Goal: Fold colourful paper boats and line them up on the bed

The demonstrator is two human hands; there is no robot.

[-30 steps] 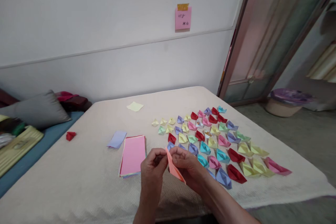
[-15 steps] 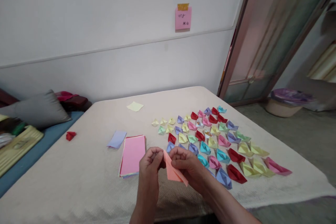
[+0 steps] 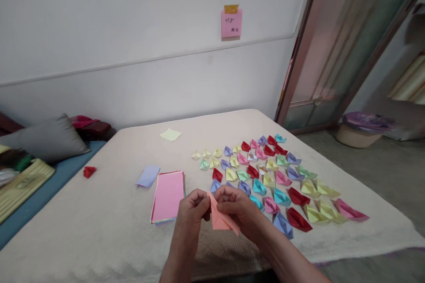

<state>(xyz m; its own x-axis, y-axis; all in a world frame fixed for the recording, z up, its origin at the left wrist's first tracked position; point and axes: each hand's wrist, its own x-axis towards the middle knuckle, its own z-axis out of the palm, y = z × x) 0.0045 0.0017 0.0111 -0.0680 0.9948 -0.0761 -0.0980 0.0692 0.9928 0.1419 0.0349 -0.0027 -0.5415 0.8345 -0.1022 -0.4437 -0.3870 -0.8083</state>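
Between my two hands is a folded sheet of salmon-pink paper (image 3: pixel 219 221), held near the front of the covered bed. My left hand (image 3: pixel 194 207) pinches its upper left edge between thumb and fingers. The thumb and curled fingers of my right hand (image 3: pixel 232 203) grip the upper right side, where a flap stands out. To the left of my hands lies a stack of coloured paper (image 3: pixel 168 195) with a pink sheet on top. Rows of folded paper boats (image 3: pixel 281 196) in several colours spread out to the right, partly hidden by my right hand.
A folded lilac paper (image 3: pixel 148 176), a pale yellow sheet (image 3: pixel 171 134) and a crumpled-looking red paper piece (image 3: pixel 89 171) lie on the light bedcover (image 3: pixel 109 212). A grey pillow (image 3: pixel 49 139) rests at far left. A lined bin (image 3: pixel 360 130) stands on the floor at right.
My left hand has shifted slightly right and down along the salmon-pink paper, whose top edge tilts a little differently. My right hand stays almost where it was.
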